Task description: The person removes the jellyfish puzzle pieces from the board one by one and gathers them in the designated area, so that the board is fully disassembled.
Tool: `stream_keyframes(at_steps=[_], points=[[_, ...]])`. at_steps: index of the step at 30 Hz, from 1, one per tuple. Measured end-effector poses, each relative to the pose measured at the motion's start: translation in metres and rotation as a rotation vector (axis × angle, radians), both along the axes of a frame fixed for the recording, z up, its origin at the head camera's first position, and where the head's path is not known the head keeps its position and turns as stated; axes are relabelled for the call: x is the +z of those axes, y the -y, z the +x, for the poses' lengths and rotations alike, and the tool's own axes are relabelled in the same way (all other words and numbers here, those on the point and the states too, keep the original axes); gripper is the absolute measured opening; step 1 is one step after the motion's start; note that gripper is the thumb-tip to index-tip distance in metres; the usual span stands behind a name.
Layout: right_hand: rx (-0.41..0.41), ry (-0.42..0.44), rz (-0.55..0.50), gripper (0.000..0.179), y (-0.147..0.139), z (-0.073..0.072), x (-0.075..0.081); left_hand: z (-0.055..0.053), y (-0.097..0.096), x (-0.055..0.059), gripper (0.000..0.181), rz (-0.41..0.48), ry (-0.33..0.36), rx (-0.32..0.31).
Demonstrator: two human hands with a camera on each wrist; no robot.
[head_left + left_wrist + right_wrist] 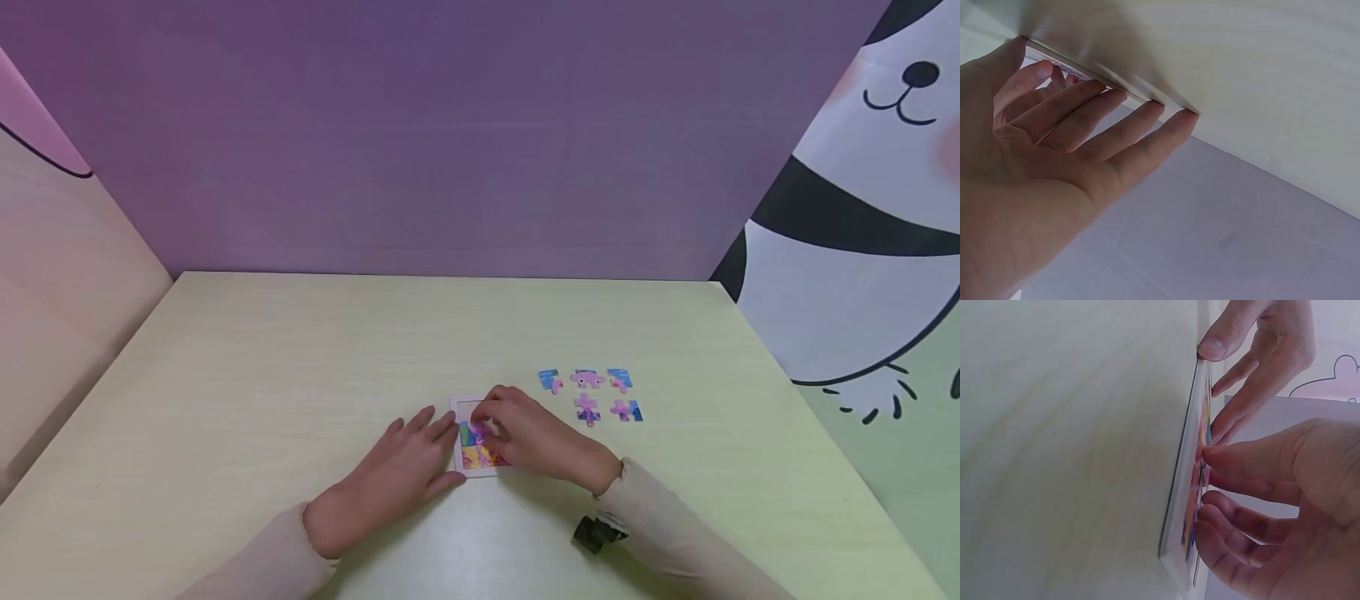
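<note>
A small jigsaw puzzle in a white tray lies on the table, its lower part filled with bright pieces. My left hand rests along the tray's left side, fingers spread and fairly straight, with the thumb at the near corner. Over the tray, my right hand pinches a pink and purple puzzle piece between thumb and index finger, right at the picture surface. From the right wrist view, the thumb and fingertips of the right hand bear on the puzzle, and its other fingers curl close above the surface.
Several loose puzzle pieces lie in two rows to the right, beyond my right hand. A dark device is strapped at the right wrist. The pale table meets a purple wall panel at its far edge.
</note>
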State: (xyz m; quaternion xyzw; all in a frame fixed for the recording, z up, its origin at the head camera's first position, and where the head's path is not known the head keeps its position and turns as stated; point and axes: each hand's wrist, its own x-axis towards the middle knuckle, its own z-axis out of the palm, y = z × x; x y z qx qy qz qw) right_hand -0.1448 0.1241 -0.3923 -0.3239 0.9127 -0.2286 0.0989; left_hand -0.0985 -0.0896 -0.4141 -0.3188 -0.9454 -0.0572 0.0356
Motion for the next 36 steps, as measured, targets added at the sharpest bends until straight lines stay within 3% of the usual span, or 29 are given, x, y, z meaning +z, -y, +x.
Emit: stream_keyframes(at_steps=[17, 31, 36], points=[[0.011, 0.009, -0.042, 0.022, -0.0033, -0.0028, 0.0034, 0.0011, -0.0014, -0.0003, 0.06, -0.005, -0.043, -0.016], [0.025, 0.1, -0.133, 0.022, -0.0091, -0.0089, -0.0028, 0.0002, -0.0017, -0.0035, 0.052, 0.004, -0.063, -0.028], [0.041, 0.105, -0.144, 0.022, -0.0071, -0.008, -0.0044, 0.0053, 0.0024, 0.0041, 0.051, 0.007, 0.036, -0.083]])
